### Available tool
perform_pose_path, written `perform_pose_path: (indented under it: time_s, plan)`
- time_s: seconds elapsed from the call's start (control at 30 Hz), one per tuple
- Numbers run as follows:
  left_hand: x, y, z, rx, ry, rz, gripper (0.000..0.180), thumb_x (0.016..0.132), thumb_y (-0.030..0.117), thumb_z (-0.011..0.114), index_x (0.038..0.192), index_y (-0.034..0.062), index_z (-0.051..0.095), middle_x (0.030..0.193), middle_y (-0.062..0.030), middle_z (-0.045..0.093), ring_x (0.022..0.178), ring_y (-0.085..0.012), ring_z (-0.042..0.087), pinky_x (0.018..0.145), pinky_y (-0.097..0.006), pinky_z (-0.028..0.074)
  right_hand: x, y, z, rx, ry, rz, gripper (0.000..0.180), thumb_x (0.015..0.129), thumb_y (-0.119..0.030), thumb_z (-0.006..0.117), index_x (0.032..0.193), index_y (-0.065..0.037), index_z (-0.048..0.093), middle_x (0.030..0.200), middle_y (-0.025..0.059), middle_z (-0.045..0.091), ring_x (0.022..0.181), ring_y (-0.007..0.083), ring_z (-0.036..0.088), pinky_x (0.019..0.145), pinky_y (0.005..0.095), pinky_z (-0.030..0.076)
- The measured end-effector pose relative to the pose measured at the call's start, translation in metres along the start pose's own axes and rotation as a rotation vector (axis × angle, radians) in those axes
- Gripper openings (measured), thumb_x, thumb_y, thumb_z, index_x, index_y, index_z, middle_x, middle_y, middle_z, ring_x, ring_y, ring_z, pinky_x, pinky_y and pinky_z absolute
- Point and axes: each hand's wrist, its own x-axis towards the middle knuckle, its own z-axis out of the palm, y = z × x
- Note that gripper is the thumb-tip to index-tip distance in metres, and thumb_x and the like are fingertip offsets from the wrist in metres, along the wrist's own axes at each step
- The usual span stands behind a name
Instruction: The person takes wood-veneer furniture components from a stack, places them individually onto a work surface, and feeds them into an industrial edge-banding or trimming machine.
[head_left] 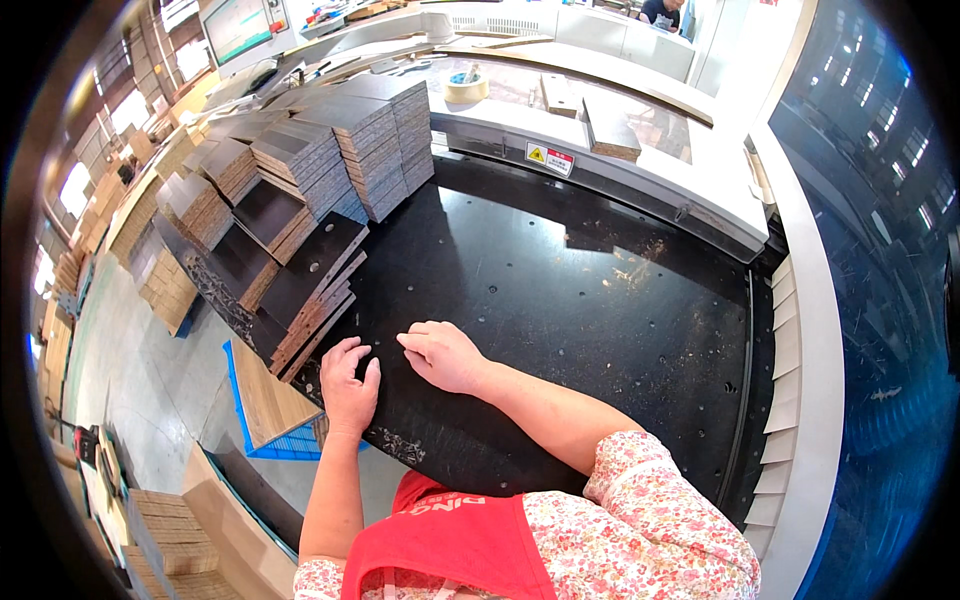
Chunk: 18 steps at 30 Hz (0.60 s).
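My left hand (348,385) lies flat on the near left edge of a black machine table (560,290), fingers slightly apart, holding nothing. My right hand (443,355) rests right beside it on the same surface, fingers curled loosely and pointing left, also with nothing in it. Just left of my hands lie low stacks of dark-faced wooden boards (315,285). Taller stacks of similar boards (375,135) stand farther back on the left.
A white machine housing (640,170) with a yellow warning sticker runs along the table's far side, with a tape roll (466,86) and board offcuts on top. A blue pallet (262,415) with a board sits below left. A monitor (238,25) stands at the back left.
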Motion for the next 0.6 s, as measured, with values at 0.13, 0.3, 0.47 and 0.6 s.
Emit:
perform_pose_path:
  time_s: [0.13, 0.3, 0.47, 0.6]
  plan:
    - [-0.0005, -0.0004, -0.0005, 0.008, -0.002, 0.000, 0.022, 0.084, 0.013, 0.072, 0.103, 0.0034, 0.071, 0.122, -0.0126, 0.066, 0.116, -0.0324, 0.059, 0.103, -0.042, 0.046, 0.0003, -0.0002, 0.0008, 0.009, 0.011, -0.006, 0.018, 0.083, -0.005, 0.068, 0.101, 0.000, 0.067, 0.084, 0.0128, 0.063, 0.083, 0.0336, 0.065, 0.073, 0.0443, 0.053]
    - [-0.0011, -0.0019, 0.0003, 0.015, 0.004, 0.009, 0.022, 0.084, 0.013, 0.072, 0.104, 0.0039, 0.071, 0.122, -0.0124, 0.066, 0.116, -0.0323, 0.059, 0.102, -0.042, 0.046, 0.0002, 0.0010, 0.0026, 0.020, 0.032, -0.019, 0.018, 0.083, -0.005, 0.068, 0.100, 0.000, 0.067, 0.083, 0.0127, 0.063, 0.081, 0.0335, 0.064, 0.072, 0.0443, 0.052]
    - [-0.0012, -0.0037, 0.0013, 0.015, 0.012, 0.019, 0.023, 0.083, 0.015, 0.073, 0.103, 0.0040, 0.072, 0.121, -0.0119, 0.066, 0.115, -0.0327, 0.058, 0.102, -0.043, 0.046, 0.0002, 0.0008, 0.0022, 0.020, 0.025, -0.012, 0.015, 0.084, -0.007, 0.067, 0.098, -0.002, 0.067, 0.082, 0.0124, 0.063, 0.082, 0.0333, 0.065, 0.073, 0.0449, 0.052]
    - [-0.0007, -0.0036, 0.0014, 0.013, 0.009, 0.018, 0.023, 0.083, 0.015, 0.072, 0.104, 0.0040, 0.072, 0.121, -0.0119, 0.066, 0.115, -0.0326, 0.058, 0.102, -0.043, 0.046, -0.0001, 0.0008, 0.0031, 0.020, 0.043, -0.011, 0.014, 0.084, -0.008, 0.067, 0.096, -0.002, 0.067, 0.082, 0.0124, 0.063, 0.082, 0.0333, 0.065, 0.073, 0.0455, 0.052]
